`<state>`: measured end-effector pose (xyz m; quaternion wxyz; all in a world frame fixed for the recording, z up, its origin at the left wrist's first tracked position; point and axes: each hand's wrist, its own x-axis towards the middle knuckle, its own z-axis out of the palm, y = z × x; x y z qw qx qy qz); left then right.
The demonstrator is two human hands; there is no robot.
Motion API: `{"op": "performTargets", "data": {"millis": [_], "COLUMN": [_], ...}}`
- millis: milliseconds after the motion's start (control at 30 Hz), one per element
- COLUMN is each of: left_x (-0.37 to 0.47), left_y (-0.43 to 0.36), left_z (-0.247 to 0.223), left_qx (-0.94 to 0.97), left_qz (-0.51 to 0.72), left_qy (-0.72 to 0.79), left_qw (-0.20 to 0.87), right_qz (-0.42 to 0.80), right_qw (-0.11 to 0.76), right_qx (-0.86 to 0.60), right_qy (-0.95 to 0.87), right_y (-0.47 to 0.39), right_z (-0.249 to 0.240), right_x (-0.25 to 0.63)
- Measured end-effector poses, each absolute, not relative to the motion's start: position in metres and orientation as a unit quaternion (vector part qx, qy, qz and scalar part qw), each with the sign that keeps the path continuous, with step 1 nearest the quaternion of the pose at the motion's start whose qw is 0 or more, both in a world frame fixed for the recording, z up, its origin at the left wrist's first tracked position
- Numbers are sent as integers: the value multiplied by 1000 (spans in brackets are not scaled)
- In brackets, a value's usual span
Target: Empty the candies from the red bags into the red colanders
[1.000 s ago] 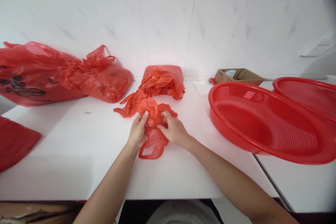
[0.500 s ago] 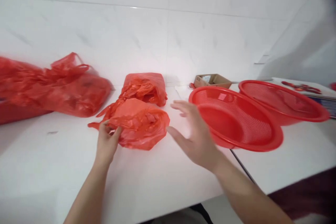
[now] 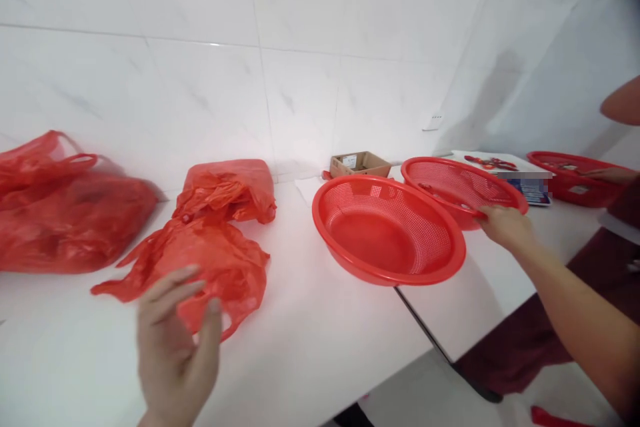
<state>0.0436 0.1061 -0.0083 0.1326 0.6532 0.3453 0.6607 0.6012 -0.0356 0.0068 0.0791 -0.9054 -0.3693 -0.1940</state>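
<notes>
My left hand [image 3: 177, 347] is raised in front of a crumpled red plastic bag [image 3: 220, 260], fingers apart and nothing in them. Behind that bag lies another red plastic bag [image 3: 250, 180] by the wall. To the right, my right hand [image 3: 506, 223] grips the near rim of the farther red plastic basket [image 3: 465, 180]; small dark bits lie inside it. The nearer red perforated basket [image 3: 385, 233] stands between my hands and holds nothing that I can see.
A large filled red bag [image 3: 75, 220] sits at the far left. A small cardboard box [image 3: 360, 163] stands by the wall. At right are a white board or box [image 3: 500, 163] with red items on it, another red basket [image 3: 580, 180] and a co-worker in maroon trousers [image 3: 525, 340].
My left hand has let go of the red bag and come nearer. My right hand has moved right onto the farther basket's rim. The view has swung right, bringing a co-worker into sight.
</notes>
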Motion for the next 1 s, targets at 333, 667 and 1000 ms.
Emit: {"op": "performTargets", "data": {"millis": [333, 667, 1000], "left_x": [138, 265, 108], "left_y": [108, 115, 98], "left_z": [-4, -20, 7], "left_qx": [458, 383, 467], "left_qz": [331, 341, 579], "left_qy": [381, 282, 324], "left_qw": [731, 811, 584], "right_qz": [-317, -397, -244], "right_qw": [159, 263, 315], "right_qx": [-831, -599, -530], "right_qy": [-428, -643, -748], "right_y": [-49, -69, -72], "right_z": [48, 73, 46], "right_x": [625, 472, 369]}}
